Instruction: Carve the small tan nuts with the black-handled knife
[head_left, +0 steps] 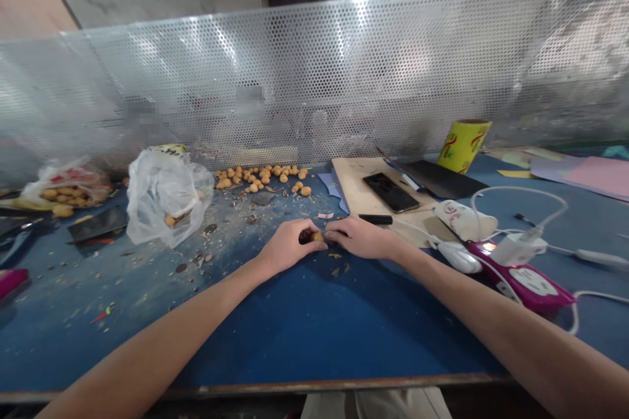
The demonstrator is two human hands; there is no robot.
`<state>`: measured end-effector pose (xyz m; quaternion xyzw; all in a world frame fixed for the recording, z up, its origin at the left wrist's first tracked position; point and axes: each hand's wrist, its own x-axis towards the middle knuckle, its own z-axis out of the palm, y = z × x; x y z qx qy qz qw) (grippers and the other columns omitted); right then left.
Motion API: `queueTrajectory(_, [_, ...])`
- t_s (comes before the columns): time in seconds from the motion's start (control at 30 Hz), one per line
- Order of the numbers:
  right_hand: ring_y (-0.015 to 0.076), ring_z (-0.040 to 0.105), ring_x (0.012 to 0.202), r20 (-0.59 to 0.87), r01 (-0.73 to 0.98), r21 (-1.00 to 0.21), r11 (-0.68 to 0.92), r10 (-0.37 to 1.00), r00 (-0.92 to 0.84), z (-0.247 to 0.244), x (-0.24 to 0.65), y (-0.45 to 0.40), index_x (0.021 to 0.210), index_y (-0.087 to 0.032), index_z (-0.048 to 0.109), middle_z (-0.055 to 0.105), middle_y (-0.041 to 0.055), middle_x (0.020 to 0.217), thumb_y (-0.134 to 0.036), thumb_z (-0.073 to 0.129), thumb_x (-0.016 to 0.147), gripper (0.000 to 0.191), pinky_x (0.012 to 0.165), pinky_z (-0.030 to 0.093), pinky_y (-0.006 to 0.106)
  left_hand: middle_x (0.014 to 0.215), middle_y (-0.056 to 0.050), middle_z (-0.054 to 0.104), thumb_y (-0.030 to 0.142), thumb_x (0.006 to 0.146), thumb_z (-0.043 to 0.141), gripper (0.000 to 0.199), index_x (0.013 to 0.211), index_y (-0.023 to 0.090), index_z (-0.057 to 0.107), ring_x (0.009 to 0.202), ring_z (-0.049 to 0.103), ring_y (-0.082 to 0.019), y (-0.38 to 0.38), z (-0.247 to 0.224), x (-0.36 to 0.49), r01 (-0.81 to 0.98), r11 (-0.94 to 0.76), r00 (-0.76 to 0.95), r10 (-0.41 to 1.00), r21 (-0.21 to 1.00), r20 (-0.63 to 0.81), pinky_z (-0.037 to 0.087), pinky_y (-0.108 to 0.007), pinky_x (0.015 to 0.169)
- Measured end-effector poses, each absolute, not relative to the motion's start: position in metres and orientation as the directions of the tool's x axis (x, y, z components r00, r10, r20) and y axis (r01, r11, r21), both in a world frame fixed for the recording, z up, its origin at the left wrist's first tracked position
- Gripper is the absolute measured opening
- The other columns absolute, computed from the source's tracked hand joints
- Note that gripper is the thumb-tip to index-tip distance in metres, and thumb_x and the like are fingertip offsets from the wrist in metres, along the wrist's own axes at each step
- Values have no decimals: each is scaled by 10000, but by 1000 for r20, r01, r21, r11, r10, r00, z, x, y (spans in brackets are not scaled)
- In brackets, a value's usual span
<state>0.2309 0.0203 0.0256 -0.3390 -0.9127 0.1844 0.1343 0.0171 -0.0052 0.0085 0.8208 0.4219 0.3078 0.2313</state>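
Both hands meet over the middle of the blue table [344, 327]. My left hand [292, 242] curls its fingers round a small round yellow-brown fruit [317, 236], with something dark beside it in the palm. My right hand [361, 236] is closed, its fingertips touching or almost touching the fruit from the right; what they hold, if anything, is hidden. Past the right fingers lies a tool with a black handle [376, 218]. A few brown peel scraps [335, 271] lie just below the hands. Several round yellow-brown fruits [265, 176] are spread out behind my left hand.
A white plastic bag [167, 200] and another bag of fruits [66, 194] stand left. Right are a phone [390, 192] on a board [354, 173], a yellow roll [462, 147] and a magenta power strip [535, 287] with white cables. A perforated metal screen [314, 72] spans the back.
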Motion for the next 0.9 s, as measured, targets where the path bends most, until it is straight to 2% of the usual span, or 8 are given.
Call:
queueTrajectory(0.1, [131,524,640,109,566,-404,719,652,-750,26,231,21,762,-198,605,595,-1,691,-269,395,957,295,629,349,256,780,3,634,459,798,686,272,844,193,661,694,555,-136,-5,6,17,550,-545,456,831,632,319,418,-250,658])
queueTrajectory(0.37, [142,565,668,104,528,-437,728,624,-775,29,240,22,801,-206,653,655,8,746,-241,417,939,275,656,379,266,836,-23,645,472,814,659,289,881,191,662,739,574,-162,-5,6,17,589,-554,461,828,588,319,437,-278,685])
queueTrajectory(0.5, [146,568,661,106,582,-429,691,678,-727,26,242,27,791,-214,652,668,5,751,-284,421,943,285,636,375,266,908,-43,652,477,814,658,311,944,195,669,819,592,-190,-6,6,16,616,-555,471,828,559,304,453,-307,749])
queueTrajectory(0.67, [176,607,757,167,658,-407,634,760,-628,23,241,29,901,-239,687,713,19,884,-351,431,952,284,653,369,278,984,-48,654,449,831,649,316,1041,213,664,910,605,-211,-7,6,15,620,-579,487,813,529,319,465,-335,833])
queueTrajectory(0.77, [170,591,687,205,714,-374,592,803,-559,24,239,27,1048,-236,672,694,30,803,-389,485,930,269,607,341,272,998,-44,663,415,821,674,314,1064,217,650,902,617,-198,-4,5,13,605,-591,461,806,533,371,485,-330,840])
queueTrajectory(0.9, [154,558,620,215,722,-379,579,814,-540,26,235,23,1205,-214,597,645,18,710,-459,553,890,401,564,316,260,969,-34,681,388,757,749,392,1074,212,600,869,648,-178,-1,5,11,555,-556,376,831,618,410,530,-300,796])
